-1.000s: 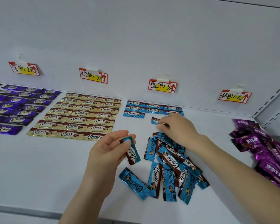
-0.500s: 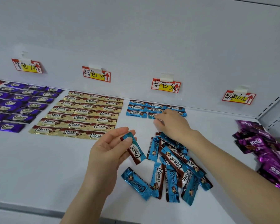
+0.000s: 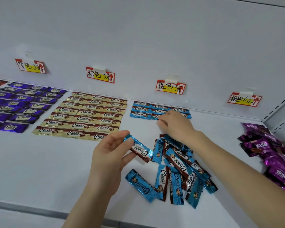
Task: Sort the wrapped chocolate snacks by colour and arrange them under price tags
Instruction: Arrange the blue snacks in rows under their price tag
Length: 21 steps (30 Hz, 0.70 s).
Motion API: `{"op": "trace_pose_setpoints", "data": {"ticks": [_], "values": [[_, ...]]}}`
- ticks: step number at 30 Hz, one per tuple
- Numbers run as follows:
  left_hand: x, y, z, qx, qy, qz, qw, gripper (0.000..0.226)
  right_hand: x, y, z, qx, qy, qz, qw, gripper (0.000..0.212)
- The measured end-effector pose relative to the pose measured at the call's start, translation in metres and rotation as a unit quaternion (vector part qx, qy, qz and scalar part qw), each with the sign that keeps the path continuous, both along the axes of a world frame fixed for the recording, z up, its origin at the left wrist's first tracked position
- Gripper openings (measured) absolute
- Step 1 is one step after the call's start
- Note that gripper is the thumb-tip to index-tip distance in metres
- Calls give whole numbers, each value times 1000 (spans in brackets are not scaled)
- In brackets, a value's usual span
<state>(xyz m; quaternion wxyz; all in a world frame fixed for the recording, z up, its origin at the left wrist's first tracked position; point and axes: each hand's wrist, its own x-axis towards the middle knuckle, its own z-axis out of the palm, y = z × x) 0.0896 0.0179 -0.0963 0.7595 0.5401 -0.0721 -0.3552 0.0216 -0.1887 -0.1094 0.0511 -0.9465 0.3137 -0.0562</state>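
blue choco bars point(image 3: 141, 109) sit in short rows at the back edge of the shelf point(image 3: 39, 162), right under the blue price tag point(image 3: 170, 87). change: right hand point(image 3: 176, 125) has gone from just behind the loose pile point(image 3: 179, 170) up to the third row, bringing one bar point(image 3: 155, 117) along. that bar now lies in line, second in its row, beside the first. so the third row is filling, probably one slot left in it. fingers curl down over the bar, cannot tell if they grip it or have let go. left hand point(image 3: 112, 155) has stayed mid-shelf, pinching a held blue bar point(image 3: 139, 148) by one end between thumb and fingertips, free end toward the pile. it has tipped a bit flatter, likely next to go in. the pile near the front edge is big, so blue is well short of done. gold bars point(image 3: 89, 116) and purple bars point(image 3: 23, 104) are laid out to the left. pink kiss packets point(image 3: 270, 153) are heaped at the right edge, not yet arranged under the pink price tag point(image 3: 244, 99). hidden: placed bar mostly under the fingers, row end behind the hand. purple block and kiss heap are cut by the frame. pile overlaps, count unclear.
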Motion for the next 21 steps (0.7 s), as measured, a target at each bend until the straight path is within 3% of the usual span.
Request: {"op": "trace_pose_setpoints", "data": {"ticks": [2,4,8,11,15,17,21], "values": [[0,-1,1,-4,11,14,1000,12,-3,2,3,4,-24,1,1000,31],[0,-1,2,-15,21,24,999,11,-7,9,9,37,-108,13,993,29],[-3,-3,5,-38,33,41,998,8,-28,42,32,242,-269,36,931,17],[-9,-6,7,-56,36,47,997,8,-48,68,47,400,-260,45,878,10],[-20,-14,10,-79,48,45,995,10,-62,85,47,475,-272,-5,837,8],[-25,-18,10,-71,39,37,996,10,-64,84,45,519,-317,-46,793,9],[-34,-25,8,-45,-16,10,999,10,-68,83,37,630,-416,-74,651,22]]}}
